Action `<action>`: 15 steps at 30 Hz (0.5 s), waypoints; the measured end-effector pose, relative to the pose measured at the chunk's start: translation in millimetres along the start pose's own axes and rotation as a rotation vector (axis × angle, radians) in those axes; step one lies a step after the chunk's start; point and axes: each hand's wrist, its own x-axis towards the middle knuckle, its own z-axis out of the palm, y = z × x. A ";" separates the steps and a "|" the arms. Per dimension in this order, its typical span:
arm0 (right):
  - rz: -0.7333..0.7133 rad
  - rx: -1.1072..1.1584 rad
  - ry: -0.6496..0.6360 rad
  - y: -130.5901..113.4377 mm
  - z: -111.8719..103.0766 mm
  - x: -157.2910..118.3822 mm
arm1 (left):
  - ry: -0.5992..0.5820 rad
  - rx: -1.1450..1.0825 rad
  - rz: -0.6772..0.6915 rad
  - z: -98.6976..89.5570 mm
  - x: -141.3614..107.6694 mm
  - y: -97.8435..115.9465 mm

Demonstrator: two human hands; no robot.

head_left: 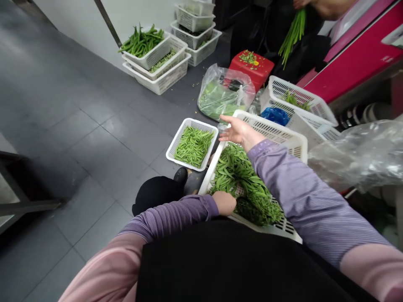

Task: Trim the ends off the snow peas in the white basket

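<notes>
My right hand (235, 131) is stretched out with its fingers apart, over the far left corner of a large white crate (299, 144). Nothing shows in its palm. Inside that crate lie flat green pea pods (231, 165), with a heap of finer green trimmings (260, 209) at the near side. My left hand (224, 203) is closed in a fist low over the crate's left side, beside the pods; whatever its fingers hold is hidden. Just beyond the crate's left edge, a small white basket (170, 156) on the floor holds more pea pods (193, 147).
A clear plastic bag (225, 94) of greens and a red stool (266, 71) with scraps stand ahead. Stacked white baskets (160, 86) line the wall. Another white basket (317, 105) sits at right. Someone's hand (327, 6) holds long green stalks (292, 35).
</notes>
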 end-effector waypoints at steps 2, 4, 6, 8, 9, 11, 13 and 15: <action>-0.142 -0.127 -0.031 14.2 -25.2 -16.8 | -0.024 -0.003 -0.003 -1.5 -0.4 -0.1; -0.286 -0.398 -0.102 46.4 -56.3 -36.5 | -0.061 -0.004 -0.003 -2.6 -1.0 0.3; -0.341 -0.835 -0.209 91.6 -83.8 -55.0 | -0.100 -0.001 -0.003 -2.9 -1.3 1.5; -0.368 -1.320 -0.228 139.0 -100.0 -68.7 | -0.116 0.010 -0.016 -2.8 -0.8 3.9; -0.372 -1.504 -0.209 159.8 -103.3 -73.3 | -0.118 0.016 -0.027 -2.7 -0.3 5.3; -0.353 -1.685 -0.149 189.6 -103.4 -78.2 | -0.116 0.022 -0.056 -2.7 1.2 7.9; -0.344 -1.713 -0.099 201.8 -101.9 -79.9 | -0.120 0.033 -0.072 -3.1 2.7 9.1; -0.387 -1.641 -0.026 200.0 -105.6 -81.8 | -0.108 0.062 -0.090 -3.7 3.8 7.9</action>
